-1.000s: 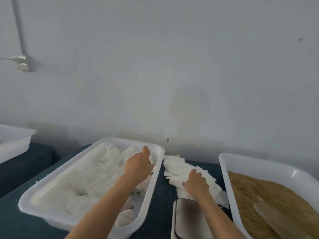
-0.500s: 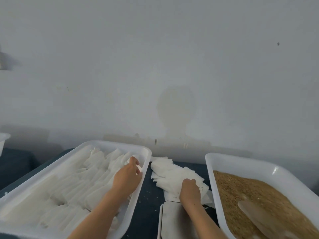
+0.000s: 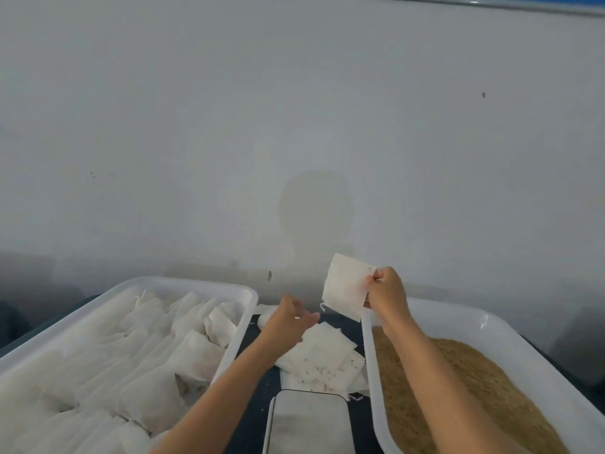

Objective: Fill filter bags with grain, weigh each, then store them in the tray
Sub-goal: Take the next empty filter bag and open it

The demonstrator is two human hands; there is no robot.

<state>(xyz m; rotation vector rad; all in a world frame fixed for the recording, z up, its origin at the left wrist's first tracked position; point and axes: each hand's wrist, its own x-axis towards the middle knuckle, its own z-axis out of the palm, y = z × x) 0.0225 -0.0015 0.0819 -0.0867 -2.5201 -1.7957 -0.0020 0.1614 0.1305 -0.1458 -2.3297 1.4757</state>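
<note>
My right hand [image 3: 385, 291] pinches one empty white filter bag [image 3: 345, 290] by its edge and holds it up above the table's middle. My left hand [image 3: 289, 317] hovers open just below and left of that bag, fingers spread. Beneath both hands lies a loose pile of empty filter bags [image 3: 322, 358] on the dark table. A white tray [image 3: 183, 285] on the left holds several filled bags [image 3: 144, 352]. On the right, another white tray [image 3: 458, 314] is full of brown grain [image 3: 458, 388]. The scale [image 3: 307, 421] sits at the bottom centre, bare.
A grey wall runs close behind the table. The dark table top [image 3: 252, 417] shows only in narrow strips between the trays and the scale.
My right hand has lifted a single filter bag off the pile. My left hand has left the left tray and moved right, towards the raised bag.
</note>
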